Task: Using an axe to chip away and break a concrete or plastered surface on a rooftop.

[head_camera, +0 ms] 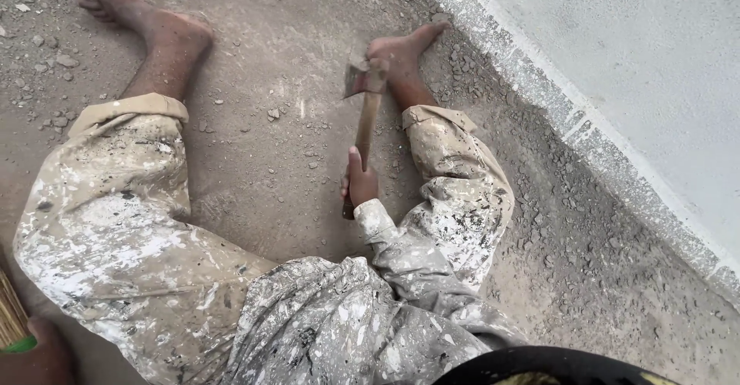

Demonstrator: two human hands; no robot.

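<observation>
Now the right hand (360,183) grips the wooden-handled steel hammer (365,119) tightly, raised over the dusty rubble-strewn floor (270,84) near its wall-side edge; left hand (35,358), bottom-left corner, grip unclear.

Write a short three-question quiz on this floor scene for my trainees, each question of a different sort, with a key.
1. True or false: the right hand grips the hammer by its wooden handle.
2. Where is the hammer's head? A) near the right foot B) on the wall C) beside the left foot
3. Fill in: loose ___ lies along the wall's base.

Key: 1 true; 2 A; 3 rubble.
</observation>
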